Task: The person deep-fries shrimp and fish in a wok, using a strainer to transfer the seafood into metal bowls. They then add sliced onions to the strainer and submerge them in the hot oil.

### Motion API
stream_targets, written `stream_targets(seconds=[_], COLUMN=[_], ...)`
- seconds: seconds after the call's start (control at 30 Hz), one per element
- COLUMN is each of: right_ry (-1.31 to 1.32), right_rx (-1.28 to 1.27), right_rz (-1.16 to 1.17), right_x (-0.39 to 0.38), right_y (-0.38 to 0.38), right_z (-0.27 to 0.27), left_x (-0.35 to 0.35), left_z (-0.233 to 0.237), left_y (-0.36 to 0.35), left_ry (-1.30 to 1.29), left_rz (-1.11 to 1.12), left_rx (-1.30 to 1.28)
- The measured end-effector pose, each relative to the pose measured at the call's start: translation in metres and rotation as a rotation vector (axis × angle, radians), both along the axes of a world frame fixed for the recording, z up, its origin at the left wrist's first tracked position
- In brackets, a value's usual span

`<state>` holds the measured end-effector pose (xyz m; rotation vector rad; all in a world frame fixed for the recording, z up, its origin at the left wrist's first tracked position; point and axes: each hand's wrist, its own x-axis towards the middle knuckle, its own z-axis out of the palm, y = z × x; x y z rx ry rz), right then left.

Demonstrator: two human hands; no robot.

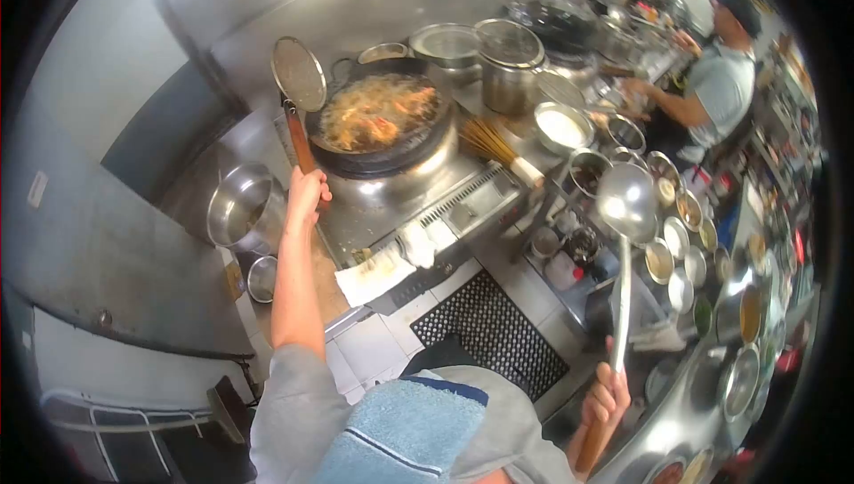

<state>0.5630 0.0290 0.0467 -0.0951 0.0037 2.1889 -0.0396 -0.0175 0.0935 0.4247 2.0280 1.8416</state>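
My left hand (307,195) is closed around the wooden handle of a round mesh skimmer (299,73). The skimmer is tilted up at the left rim of a black wok (378,164). In the wok, orange-brown pieces of food (378,124) sit in bubbling, foaming oil. On the other side, my right hand (605,395) grips a large metal ladle (627,199) by its wooden handle end. The ladle's bowl is raised in front of several small containers and looks empty.
Lidded pots (511,66) and a bamboo wok brush (489,141) stand right of the wok. A large steel pot (245,208) is at the left. Cloths (382,270) hang on the stove edge. A co-worker (725,75) works at the back right. A black mat (489,333) covers part of the floor.
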Motion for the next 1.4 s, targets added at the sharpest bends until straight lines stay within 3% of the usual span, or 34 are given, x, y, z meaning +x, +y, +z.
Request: stream_targets(seconds=[0.1,0.17,0.23,0.27,0.37,0.5,0.57,0.67,0.77,0.87,0.97,1.07,1.2,1.3,1.4], right_ry=[0.003,-0.104,-0.430,-0.572,-0.911,-1.223,-1.293,-1.253,-1.244,-1.336,-1.286,-1.272,-1.289,-1.225,-1.282], right_rx=[-0.016,0.175,0.424,0.503,0.755,1.290,1.540,2.002,2.346,2.434,2.185,1.975,1.707,1.771,1.698], right_rz=[0.198,0.356,0.423,0.455,0.513,0.559,0.585,0.430,0.524,0.506,0.192,0.389,0.586,0.378,0.495], right_x=[-0.084,-0.132,-0.173,-0.192,-0.243,-0.306,-0.336,-0.382,-0.419,-0.463,-0.488,-0.488,-0.472,-0.459,-0.441], right_y=[0.063,0.105,0.140,0.156,0.202,0.277,0.308,0.360,0.377,0.385,0.393,0.386,0.383,0.384,0.372], right_z=[0.014,0.021,0.040,0.054,0.079,0.075,0.085,0.066,0.082,0.061,0.013,0.024,0.038,0.024,0.048], left_x=[-0.058,-0.081,-0.113,-0.137,-0.145,-0.046,0.018,0.043,0.059,0.069,0.050,0.032,0.002,-0.016,-0.016], left_z=[-0.006,-0.020,-0.040,-0.062,-0.076,-0.024,0.029,0.051,0.043,0.029,0.000,0.002,0.006,-0.009,-0.028], left_y=[0.012,0.023,0.033,0.034,0.019,-0.016,-0.018,-0.029,-0.012,0.027,0.054,0.078,0.082,0.071,0.063], left_ry=[0.186,0.259,0.116,0.050,-0.096,0.129,0.058,-0.077,-0.144,-0.141,-0.192,-0.271,-0.445,-0.655,-0.768], left_rz=[0.189,0.309,0.273,0.161,0.122,0.239,0.279,0.170,0.172,0.216,0.236,0.151,-0.010,-0.128,-0.193], left_rx=[-0.324,-0.472,-0.636,-0.619,-0.498,-0.418,-0.387,-0.188,-0.157,-0.222,-0.166,-0.200,-0.034,0.138,0.258])
